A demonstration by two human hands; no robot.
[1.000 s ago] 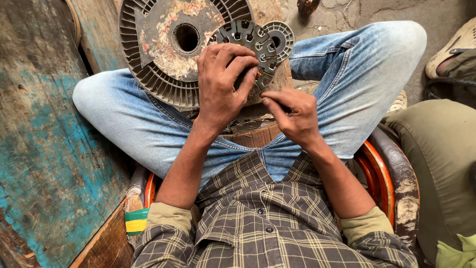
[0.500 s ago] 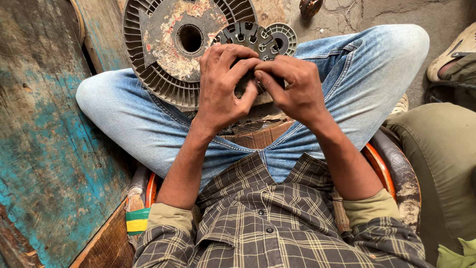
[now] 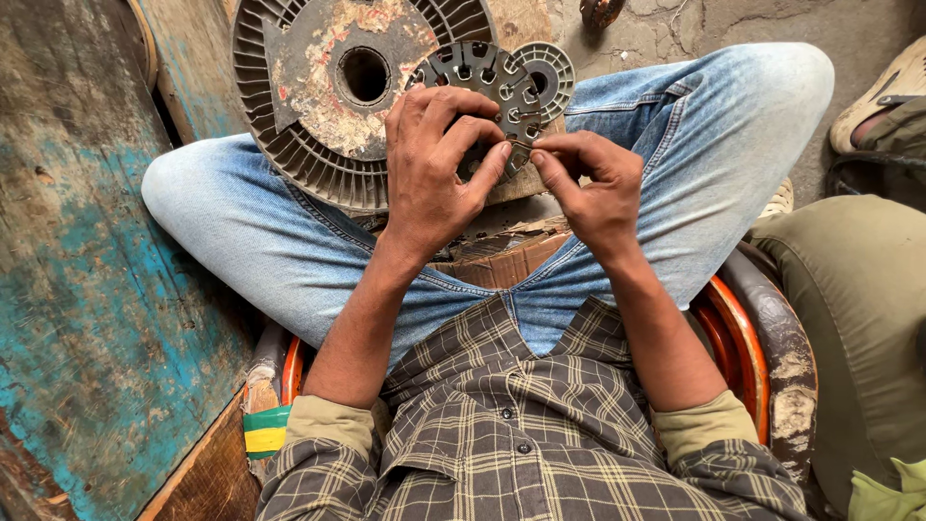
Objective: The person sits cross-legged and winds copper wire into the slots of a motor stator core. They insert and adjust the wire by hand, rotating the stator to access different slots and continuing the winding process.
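Note:
I sit cross-legged in blue jeans. My left hand grips a round grey slotted metal disc held over my lap. My right hand pinches a thin wire at the disc's lower edge, fingertips touching the left hand's fingertips. Behind the disc lies a large rusty finned round cover with a centre hole. A smaller ribbed grey ring sits just right of the held disc.
A worn teal-painted wooden board runs along the left. An orange-rimmed round seat is under me. An olive cushion and a sandal lie to the right. Cardboard rests in my lap.
My right hand rose from my lap to the disc and now pinches a wire at its edge. The left hand stayed on the disc.

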